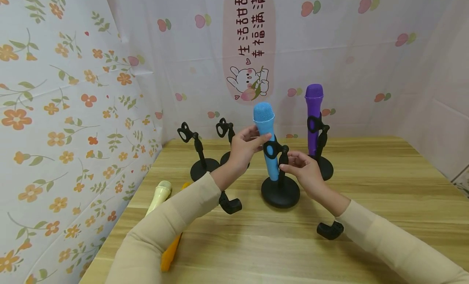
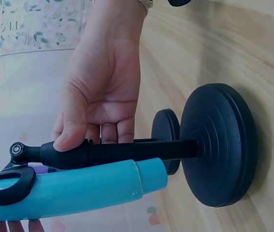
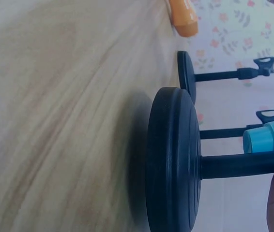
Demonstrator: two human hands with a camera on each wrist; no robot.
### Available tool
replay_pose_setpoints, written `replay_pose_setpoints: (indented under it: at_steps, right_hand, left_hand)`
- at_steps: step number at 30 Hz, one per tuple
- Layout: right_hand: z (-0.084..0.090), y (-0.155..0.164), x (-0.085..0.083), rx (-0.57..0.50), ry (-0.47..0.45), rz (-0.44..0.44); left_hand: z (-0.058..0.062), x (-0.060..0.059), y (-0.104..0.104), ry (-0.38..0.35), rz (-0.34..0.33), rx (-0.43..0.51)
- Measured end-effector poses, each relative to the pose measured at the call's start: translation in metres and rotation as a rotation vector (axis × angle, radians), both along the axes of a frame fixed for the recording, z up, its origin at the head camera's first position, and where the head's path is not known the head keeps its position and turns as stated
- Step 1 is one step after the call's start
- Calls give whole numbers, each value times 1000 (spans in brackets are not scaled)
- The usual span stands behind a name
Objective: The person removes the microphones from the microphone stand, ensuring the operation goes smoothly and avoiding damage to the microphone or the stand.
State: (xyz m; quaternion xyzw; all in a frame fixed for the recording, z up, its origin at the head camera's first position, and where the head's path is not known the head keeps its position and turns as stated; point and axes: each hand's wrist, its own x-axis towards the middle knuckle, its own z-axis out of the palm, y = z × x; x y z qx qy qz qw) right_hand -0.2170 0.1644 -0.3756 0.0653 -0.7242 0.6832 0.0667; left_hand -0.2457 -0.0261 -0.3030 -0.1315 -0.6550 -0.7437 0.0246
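Note:
A light blue microphone sits in the black clip of a microphone stand, leaning slightly, with its tail close over the round base. My left hand grips the microphone's body below the head, thumb across its front. On the stand's pole, just under the clip joint, my right hand pinches with thumb and fingers. The left wrist view shows the right hand at the pole and the blue body through the clip. Behind the right hand, a purple microphone stands in another black stand.
Two stands with bare clips stand at the back left. A pale yellow microphone and an orange microphone lie on the left, partly behind the left sleeve. Short black bent pieces lie near the left forearm and right sleeve.

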Motion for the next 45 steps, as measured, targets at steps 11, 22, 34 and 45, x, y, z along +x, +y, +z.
replay_pose_setpoints:
  at_steps: [11,22,34,45]
  right_hand:
    - [-4,-1,11,11,-8,-3]
    - [-6,-4,19,11,-18,-3]
    - [-10,-4,25,5,-19,-5]
    - [-13,-5,27,32,-14,-5]
  left_hand:
    - [-1,11,-2,-21,-6,-1]
    - [-4,19,-5,-68,-4,-17]
    - [-9,24,-6,-49,-10,-7]
    - [-16,25,-7,-38,-12,1]
